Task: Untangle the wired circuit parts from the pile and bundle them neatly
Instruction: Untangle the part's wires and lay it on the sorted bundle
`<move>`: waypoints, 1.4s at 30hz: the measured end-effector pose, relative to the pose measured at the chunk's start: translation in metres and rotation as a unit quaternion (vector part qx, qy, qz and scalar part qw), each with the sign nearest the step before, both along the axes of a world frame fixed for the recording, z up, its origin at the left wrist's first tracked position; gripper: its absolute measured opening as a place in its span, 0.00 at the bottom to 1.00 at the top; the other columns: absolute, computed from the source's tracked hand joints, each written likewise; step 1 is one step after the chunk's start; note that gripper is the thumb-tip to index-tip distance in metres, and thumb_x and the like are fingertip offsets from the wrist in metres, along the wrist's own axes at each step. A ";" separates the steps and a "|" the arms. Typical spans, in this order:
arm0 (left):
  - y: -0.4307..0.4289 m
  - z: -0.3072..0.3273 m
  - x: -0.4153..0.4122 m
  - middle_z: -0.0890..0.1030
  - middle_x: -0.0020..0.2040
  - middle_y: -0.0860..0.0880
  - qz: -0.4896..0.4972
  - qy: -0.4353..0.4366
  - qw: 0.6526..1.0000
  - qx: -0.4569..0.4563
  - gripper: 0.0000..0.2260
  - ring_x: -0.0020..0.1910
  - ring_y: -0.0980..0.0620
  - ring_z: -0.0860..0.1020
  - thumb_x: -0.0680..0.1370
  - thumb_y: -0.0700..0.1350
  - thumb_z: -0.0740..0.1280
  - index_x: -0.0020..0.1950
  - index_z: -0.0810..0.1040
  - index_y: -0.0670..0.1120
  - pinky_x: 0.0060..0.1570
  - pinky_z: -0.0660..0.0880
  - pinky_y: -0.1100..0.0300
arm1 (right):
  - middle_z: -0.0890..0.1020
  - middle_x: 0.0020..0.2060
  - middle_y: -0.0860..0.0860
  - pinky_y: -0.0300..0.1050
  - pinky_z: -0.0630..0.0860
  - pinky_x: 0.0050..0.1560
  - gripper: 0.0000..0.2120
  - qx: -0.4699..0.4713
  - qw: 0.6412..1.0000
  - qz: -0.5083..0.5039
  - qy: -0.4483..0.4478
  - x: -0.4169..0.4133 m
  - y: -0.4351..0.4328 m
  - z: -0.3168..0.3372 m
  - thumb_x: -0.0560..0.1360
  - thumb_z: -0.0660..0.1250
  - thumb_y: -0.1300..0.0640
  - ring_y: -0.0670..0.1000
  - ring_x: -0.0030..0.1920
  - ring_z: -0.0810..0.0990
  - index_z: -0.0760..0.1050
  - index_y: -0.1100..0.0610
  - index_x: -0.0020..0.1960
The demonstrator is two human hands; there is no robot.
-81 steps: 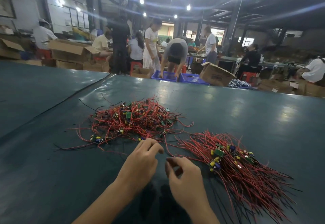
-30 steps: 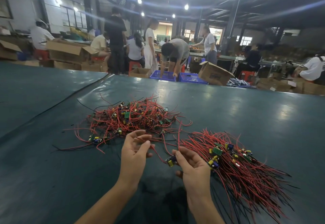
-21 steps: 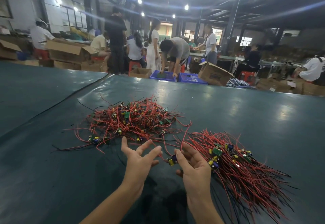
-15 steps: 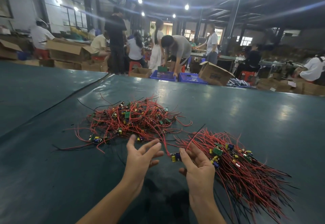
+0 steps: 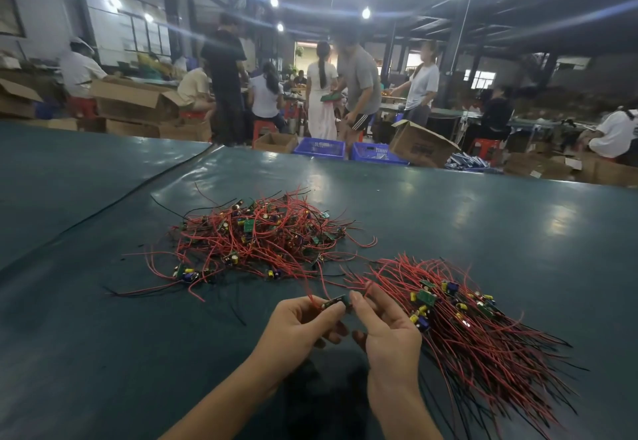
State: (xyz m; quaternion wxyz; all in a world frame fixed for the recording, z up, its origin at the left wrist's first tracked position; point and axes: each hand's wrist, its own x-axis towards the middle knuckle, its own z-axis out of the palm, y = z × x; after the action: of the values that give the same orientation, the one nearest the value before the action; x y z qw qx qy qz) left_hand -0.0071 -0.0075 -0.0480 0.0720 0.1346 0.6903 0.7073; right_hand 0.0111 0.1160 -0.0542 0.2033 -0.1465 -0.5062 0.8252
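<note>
A tangled pile (image 5: 262,239) of small green circuit boards with red and black wires lies on the dark green table (image 5: 483,232). To its right lies a sorted bundle (image 5: 476,329) with its wires combed toward the near right. Between them, just above the table, my left hand (image 5: 300,325) and my right hand (image 5: 386,329) pinch one small circuit board (image 5: 336,301) from either side. Its red wires trail up toward the pile and curl over my right fingers.
The table's far edge runs across the view. Beyond it stand blue crates (image 5: 321,148), cardboard boxes (image 5: 421,146) and several people at work. A seam (image 5: 138,184) runs diagonally across the table at the left.
My left hand, spread open half a second ago, has closed its fingers on the left end of the board. Both hands now hold it together, slightly nearer to me.
</note>
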 end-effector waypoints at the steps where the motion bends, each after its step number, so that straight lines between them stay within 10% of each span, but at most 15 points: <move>1: -0.001 0.000 -0.001 0.85 0.38 0.45 0.005 -0.001 1.000 0.000 0.09 0.34 0.54 0.81 0.74 0.49 0.71 0.43 0.82 0.43 0.36 0.75 0.63 | 0.83 0.39 0.51 0.47 0.77 0.42 0.13 -0.012 1.000 0.000 -0.008 0.000 0.002 0.000 0.70 0.75 0.63 0.47 0.40 0.82 0.82 0.57 0.54; 10: -0.010 0.007 -0.006 0.83 0.33 0.46 -0.001 0.034 0.999 -0.007 0.17 0.32 0.54 0.80 0.68 0.56 0.70 0.41 0.81 0.42 0.36 0.75 0.64 | 0.85 0.32 0.46 0.33 0.71 0.25 0.07 -0.103 0.993 -0.039 -0.051 -0.002 0.029 0.013 0.73 0.72 0.65 0.41 0.35 0.81 0.80 0.54 0.42; 21: -0.009 0.011 -0.005 0.83 0.34 0.45 -0.015 0.044 0.999 0.028 0.15 0.32 0.53 0.80 0.69 0.53 0.70 0.42 0.80 0.41 0.35 0.74 0.63 | 0.85 0.34 0.46 0.35 0.73 0.28 0.02 -0.094 0.994 -0.049 -0.010 0.003 0.036 0.021 0.72 0.74 0.59 0.41 0.32 0.80 0.82 0.54 0.41; 31: -0.009 0.008 -0.006 0.83 0.32 0.47 -0.032 0.066 0.997 0.005 0.12 0.31 0.54 0.79 0.70 0.50 0.69 0.41 0.79 0.41 0.35 0.74 0.65 | 0.86 0.37 0.55 0.49 0.78 0.37 0.10 0.105 0.992 0.057 -0.050 0.007 -0.012 0.012 0.75 0.71 0.50 0.55 0.39 0.82 0.86 0.52 0.38; 42: -0.018 0.013 -0.011 0.82 0.32 0.49 -0.054 0.078 0.995 -0.036 0.14 0.33 0.55 0.80 0.71 0.52 0.68 0.42 0.78 0.41 0.36 0.74 0.64 | 0.84 0.33 0.43 0.39 0.69 0.28 0.13 0.015 0.995 -0.095 -0.037 0.005 0.035 0.024 0.76 0.71 0.55 0.40 0.30 0.75 0.85 0.51 0.34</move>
State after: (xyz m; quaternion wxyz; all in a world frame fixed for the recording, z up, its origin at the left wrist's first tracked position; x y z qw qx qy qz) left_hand -0.0180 -0.0256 -0.0349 0.0610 0.2240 0.7104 0.6644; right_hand 0.0157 0.1509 -0.0303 0.2643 -0.2216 -0.5090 0.7886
